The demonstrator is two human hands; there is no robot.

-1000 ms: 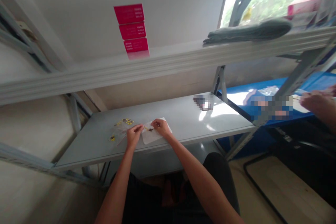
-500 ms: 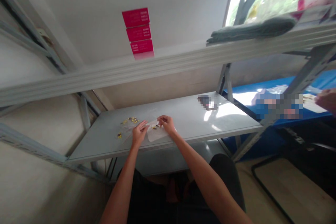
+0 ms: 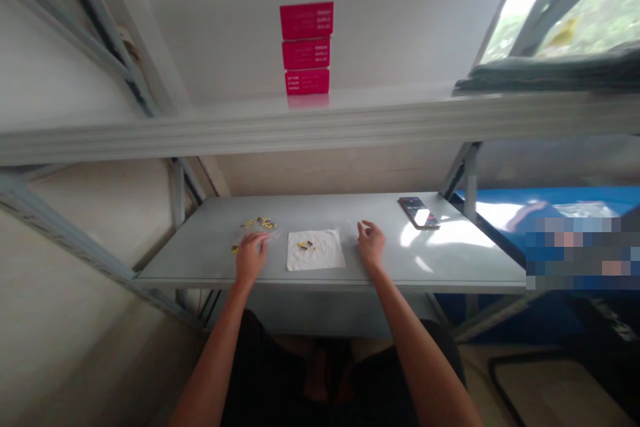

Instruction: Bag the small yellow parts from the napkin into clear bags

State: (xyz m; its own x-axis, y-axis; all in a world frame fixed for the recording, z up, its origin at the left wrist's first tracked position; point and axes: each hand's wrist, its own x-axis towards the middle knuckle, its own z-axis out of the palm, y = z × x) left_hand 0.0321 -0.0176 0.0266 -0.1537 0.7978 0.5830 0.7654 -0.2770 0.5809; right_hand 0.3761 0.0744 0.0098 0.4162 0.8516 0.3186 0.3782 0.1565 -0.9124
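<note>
My left hand (image 3: 250, 257) lies flat on the table, its fingers on or just over a clear plastic sheet (image 3: 260, 237). Small yellow pieces (image 3: 259, 223) are scattered around that sheet. A square of white paper (image 3: 316, 251) sits between my hands, with a few small yellow and dark pieces (image 3: 306, 246) on it. My right hand (image 3: 371, 244) rests on the bare tabletop to the right of the paper, fingers apart and holding nothing.
The grey metal shelf table (image 3: 450, 260) carries a smartphone (image 3: 419, 212) at the back right. Above it, a shelf (image 3: 250, 130) holds several stacked pink boxes (image 3: 306, 47) and a folded grey-green cloth (image 3: 550, 77). A pixelated area (image 3: 580, 253) covers part of a blue surface at right.
My hands have parted and let go of what they held over the paper. The right hand moved right onto the bare table, the left moved back left. The view turned, losing the other person's hand.
</note>
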